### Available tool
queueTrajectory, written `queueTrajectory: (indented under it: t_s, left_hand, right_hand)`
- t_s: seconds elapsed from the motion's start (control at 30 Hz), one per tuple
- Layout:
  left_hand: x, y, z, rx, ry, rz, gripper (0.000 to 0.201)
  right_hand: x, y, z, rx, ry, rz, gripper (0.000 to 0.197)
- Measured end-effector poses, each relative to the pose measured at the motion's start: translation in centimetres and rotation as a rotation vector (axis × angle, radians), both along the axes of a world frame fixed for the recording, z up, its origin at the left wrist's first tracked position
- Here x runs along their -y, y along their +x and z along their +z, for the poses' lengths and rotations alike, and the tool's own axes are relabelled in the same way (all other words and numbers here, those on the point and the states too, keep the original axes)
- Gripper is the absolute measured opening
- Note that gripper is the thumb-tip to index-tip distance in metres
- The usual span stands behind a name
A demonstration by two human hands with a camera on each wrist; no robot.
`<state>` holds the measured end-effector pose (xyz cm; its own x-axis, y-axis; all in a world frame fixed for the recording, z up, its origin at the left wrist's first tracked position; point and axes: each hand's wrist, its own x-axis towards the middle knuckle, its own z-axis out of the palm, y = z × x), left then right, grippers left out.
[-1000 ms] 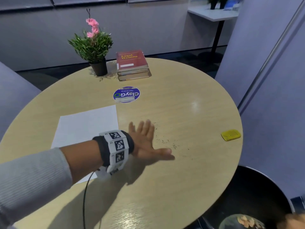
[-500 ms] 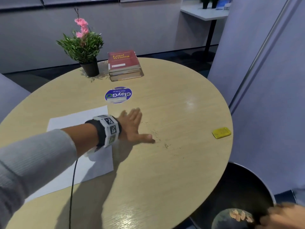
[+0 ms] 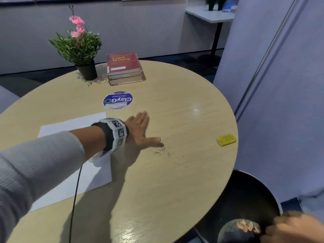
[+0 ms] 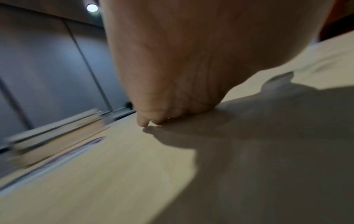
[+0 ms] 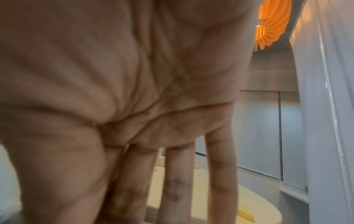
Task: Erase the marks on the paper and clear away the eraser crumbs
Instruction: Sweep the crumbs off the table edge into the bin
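My left hand (image 3: 140,132) lies flat on the round wooden table (image 3: 175,199), fingers straight and together, thumb spread out. The thumb tip touches a scatter of dark eraser crumbs (image 3: 164,152). In the left wrist view the hand (image 4: 172,68) rests with its edge on the tabletop. The white paper (image 3: 70,176) lies left of the hand, partly under my forearm. A yellow eraser (image 3: 226,139) sits near the table's right edge. My right hand (image 3: 291,228) is blurred at the rim of a dark bin (image 3: 245,193) below the table edge. The right wrist view shows its fingers (image 5: 178,181) straight.
A potted plant with pink flowers (image 3: 80,50) and a stack of books (image 3: 124,67) stand at the far side, with a round blue sticker (image 3: 117,100) in front of them. A grey partition (image 3: 280,102) rises on the right. Rubbish lies inside the bin.
My left hand has stayed flat on the table by the crumbs, its thumb now at their edge. My right hand has come further into view at the bin.
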<state>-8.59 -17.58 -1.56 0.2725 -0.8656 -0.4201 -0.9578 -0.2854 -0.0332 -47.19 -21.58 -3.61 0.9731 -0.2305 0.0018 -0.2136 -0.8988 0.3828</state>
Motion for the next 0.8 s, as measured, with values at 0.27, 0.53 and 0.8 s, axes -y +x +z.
queueTrajectory:
  t_s: [0.27, 0.53, 0.8]
  left_hand:
    - [-2.2, -10.1, -0.1, -0.136, 0.195, -0.598, 0.136]
    - [2.7, -0.5, 1.3, 0.061, 0.121, -0.14, 0.137]
    - [-1.0, -11.0, -1.0, -0.111, 0.146, -0.54, 0.134]
  right_hand:
    - [0.1, -2.0, -2.1, -0.123, 0.346, -0.198, 0.03]
    - [-2.0, -1.8, 0.5, -0.137, 0.243, -0.207, 0.025]
    - [-2.4, -1.4, 1.5, -0.044, 0.146, 0.03, 0.029]
